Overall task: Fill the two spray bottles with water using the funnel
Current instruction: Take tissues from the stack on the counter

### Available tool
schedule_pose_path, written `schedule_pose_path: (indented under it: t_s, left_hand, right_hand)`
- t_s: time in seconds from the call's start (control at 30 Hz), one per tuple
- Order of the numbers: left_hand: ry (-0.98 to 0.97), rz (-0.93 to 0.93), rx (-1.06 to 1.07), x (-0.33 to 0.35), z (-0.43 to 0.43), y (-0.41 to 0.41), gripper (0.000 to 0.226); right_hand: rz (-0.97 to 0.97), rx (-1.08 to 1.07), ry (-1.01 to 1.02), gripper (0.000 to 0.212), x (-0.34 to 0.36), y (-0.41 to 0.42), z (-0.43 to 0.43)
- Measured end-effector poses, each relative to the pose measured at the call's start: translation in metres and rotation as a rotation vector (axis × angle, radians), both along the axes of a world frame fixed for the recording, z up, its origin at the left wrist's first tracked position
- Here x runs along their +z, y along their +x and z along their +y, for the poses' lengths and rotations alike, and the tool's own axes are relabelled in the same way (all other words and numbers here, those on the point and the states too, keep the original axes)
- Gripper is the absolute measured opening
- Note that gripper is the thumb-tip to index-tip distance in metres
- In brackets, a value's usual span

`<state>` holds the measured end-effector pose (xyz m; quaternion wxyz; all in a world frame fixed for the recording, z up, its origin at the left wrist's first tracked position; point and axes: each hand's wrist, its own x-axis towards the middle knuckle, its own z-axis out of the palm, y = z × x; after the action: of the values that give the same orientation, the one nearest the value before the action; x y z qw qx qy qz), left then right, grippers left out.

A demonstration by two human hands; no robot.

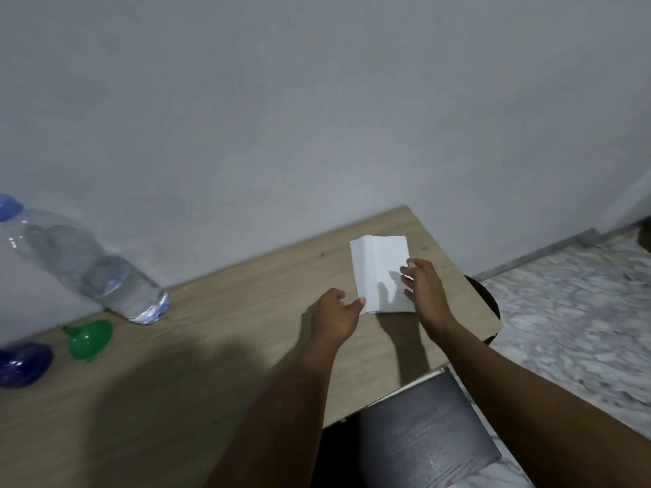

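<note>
A folded white tissue stack lies near the right end of the wooden table. My left hand touches its near left corner with thumb and fingertips. My right hand rests on its right edge, fingers loosely bent. Far to the left a green funnel lies on its side. Behind the funnel stands a large clear water bottle with a blue cap. A dark blue object, possibly a spray bottle, is cut off at the left edge.
A grey wall runs right behind the table. The table's right edge drops to a marble-patterned floor. A dark grey panel sits below the table's near right corner, and a black round object shows past the right edge.
</note>
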<state>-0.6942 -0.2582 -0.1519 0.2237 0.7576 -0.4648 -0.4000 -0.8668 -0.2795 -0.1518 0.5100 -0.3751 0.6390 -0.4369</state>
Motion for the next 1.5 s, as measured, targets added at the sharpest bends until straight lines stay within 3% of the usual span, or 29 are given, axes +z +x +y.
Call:
schedule_pose_path:
  t_s: [0.1,0.2,0.3,0.47,0.7,0.97,1.5]
  left_hand:
    - [0.018,0.020,0.081,-0.007,-0.017,-0.012,0.062]
    - [0.043,0.007,0.124,-0.009,-0.029,-0.024,0.069]
    - [0.092,0.031,0.174,-0.011,-0.037,-0.032,0.055]
    - [0.105,0.042,0.277,-0.013,-0.041,-0.029,0.022]
    - [0.107,0.031,0.186,-0.012,-0.042,-0.037,0.049]
    - [0.029,-0.077,0.185,-0.019,-0.037,-0.038,0.012]
    - [-0.136,-0.049,0.203,-0.009,-0.033,-0.001,0.008]
  right_hand:
    - [-0.216,-0.050,0.044,0.041,-0.004,-0.003,-0.012]
    - [-0.258,-0.032,0.083,0.045,-0.012,-0.006,-0.014]
    - [-0.272,-0.045,0.099,0.046,-0.020,-0.009,-0.017]
    - [-0.267,-0.053,0.099,0.042,-0.021,-0.014,-0.024]
    - [-0.214,-0.033,0.095,0.055,-0.020,-0.018,-0.025]
    - [-0.195,0.025,0.126,0.060,-0.022,-0.022,-0.027]
    - [-0.066,0.094,0.116,0.068,-0.016,-0.015,-0.020]
